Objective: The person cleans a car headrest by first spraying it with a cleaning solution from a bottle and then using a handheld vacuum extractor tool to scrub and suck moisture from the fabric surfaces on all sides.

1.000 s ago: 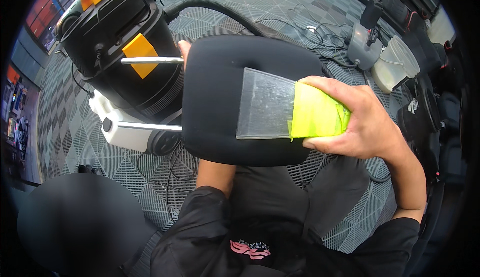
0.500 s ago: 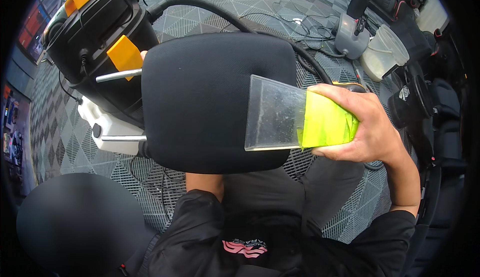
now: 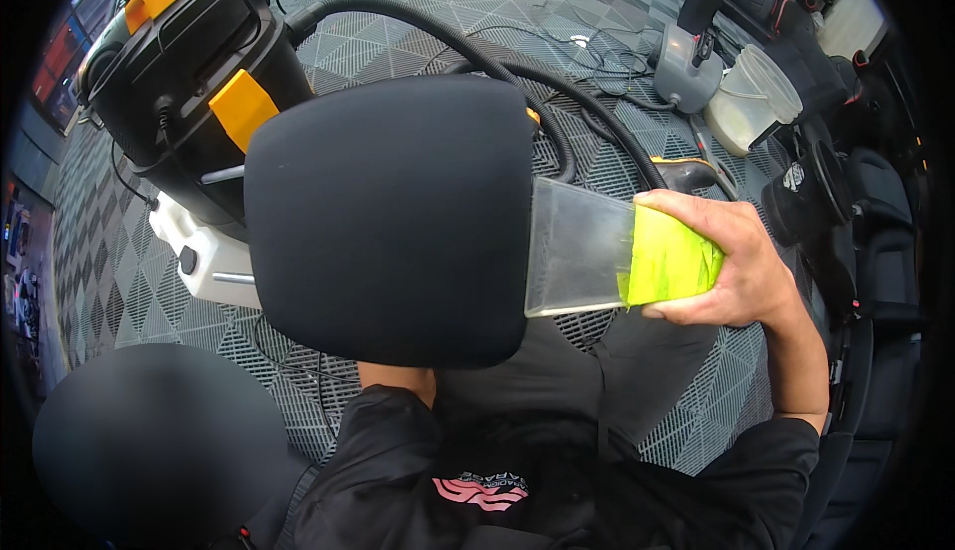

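Observation:
A black fabric car headrest (image 3: 388,222) is held up in front of me, its two metal posts (image 3: 235,278) pointing left. My left forearm (image 3: 400,379) runs behind it; the left hand itself is hidden, and the headrest is up off the floor on that arm. In my right hand (image 3: 746,262) is a clear plastic vacuum nozzle (image 3: 577,250) with yellow-green tape (image 3: 674,257) round its neck, fingers and thumb wrapped over the tape. The nozzle's wide mouth is at the headrest's right edge; whether they touch I cannot tell.
A black vacuum (image 3: 199,73) with yellow latches stands at left, its hose (image 3: 428,21) arching toward my right hand. Beside it is a white jug (image 3: 204,262). A grey machine (image 3: 686,68), a clear bucket (image 3: 751,102), cables and car seats (image 3: 880,202) are at right. A round dark shape (image 3: 159,441) fills the lower left.
The headrest has moved left and slightly down. The nozzle, which overlapped the headrest's right part, has shifted a little right and now sits at its edge. A fingertip at the headrest's left edge is hidden now.

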Demonstrator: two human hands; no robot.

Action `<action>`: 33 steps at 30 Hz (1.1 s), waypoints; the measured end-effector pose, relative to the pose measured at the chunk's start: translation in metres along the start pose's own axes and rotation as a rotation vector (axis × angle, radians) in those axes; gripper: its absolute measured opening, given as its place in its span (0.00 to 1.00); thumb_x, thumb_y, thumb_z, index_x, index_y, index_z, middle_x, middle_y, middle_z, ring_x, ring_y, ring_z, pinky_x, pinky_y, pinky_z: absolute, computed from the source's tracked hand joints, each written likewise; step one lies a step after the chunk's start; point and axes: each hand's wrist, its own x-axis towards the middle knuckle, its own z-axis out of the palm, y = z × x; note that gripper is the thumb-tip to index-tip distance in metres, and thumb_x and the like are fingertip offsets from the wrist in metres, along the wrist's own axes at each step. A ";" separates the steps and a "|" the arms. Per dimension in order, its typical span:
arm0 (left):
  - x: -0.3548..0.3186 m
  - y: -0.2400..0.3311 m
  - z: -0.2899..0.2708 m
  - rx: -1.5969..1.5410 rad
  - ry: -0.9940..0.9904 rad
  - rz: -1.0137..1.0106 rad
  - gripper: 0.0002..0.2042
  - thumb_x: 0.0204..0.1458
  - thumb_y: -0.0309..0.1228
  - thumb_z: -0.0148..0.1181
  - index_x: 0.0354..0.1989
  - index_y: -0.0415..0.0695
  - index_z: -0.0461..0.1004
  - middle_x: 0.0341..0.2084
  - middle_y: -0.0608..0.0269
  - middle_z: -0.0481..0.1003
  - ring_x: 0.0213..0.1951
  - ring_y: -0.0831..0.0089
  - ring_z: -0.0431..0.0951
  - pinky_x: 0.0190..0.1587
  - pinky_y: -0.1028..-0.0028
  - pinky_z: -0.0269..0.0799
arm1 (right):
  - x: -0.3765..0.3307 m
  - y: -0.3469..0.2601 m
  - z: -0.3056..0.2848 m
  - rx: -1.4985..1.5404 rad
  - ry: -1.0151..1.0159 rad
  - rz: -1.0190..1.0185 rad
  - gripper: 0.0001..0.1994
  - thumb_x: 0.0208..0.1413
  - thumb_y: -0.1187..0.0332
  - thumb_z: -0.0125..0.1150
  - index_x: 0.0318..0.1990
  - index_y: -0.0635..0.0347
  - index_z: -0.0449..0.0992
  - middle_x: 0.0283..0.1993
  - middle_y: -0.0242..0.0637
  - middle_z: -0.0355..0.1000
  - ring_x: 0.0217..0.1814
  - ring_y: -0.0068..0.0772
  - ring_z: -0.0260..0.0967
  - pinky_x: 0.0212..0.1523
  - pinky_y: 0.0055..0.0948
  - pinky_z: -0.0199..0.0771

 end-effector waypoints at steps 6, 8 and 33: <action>0.004 0.017 -0.009 0.052 -0.016 0.052 0.29 0.69 0.60 0.39 0.21 0.52 0.64 0.15 0.77 0.66 0.19 0.86 0.67 0.23 0.82 0.66 | -0.025 0.017 -0.026 -0.051 0.077 0.109 0.44 0.30 0.55 0.84 0.59 0.68 0.74 0.51 0.48 0.80 0.50 0.41 0.81 0.54 0.34 0.77; 0.004 0.018 -0.010 0.073 -0.027 0.057 0.29 0.69 0.60 0.38 0.21 0.52 0.65 0.15 0.77 0.66 0.19 0.86 0.67 0.23 0.82 0.66 | -0.020 0.010 -0.034 0.034 0.119 0.138 0.46 0.30 0.53 0.84 0.59 0.70 0.74 0.50 0.51 0.79 0.49 0.41 0.81 0.53 0.33 0.77; -0.021 -0.078 0.018 0.262 0.140 -0.405 0.33 0.70 0.59 0.34 0.21 0.46 0.70 0.14 0.67 0.72 0.16 0.79 0.71 0.20 0.77 0.70 | 0.059 0.003 0.032 0.051 -0.019 0.035 0.35 0.39 0.59 0.80 0.58 0.60 0.74 0.42 0.48 0.81 0.41 0.52 0.80 0.44 0.37 0.80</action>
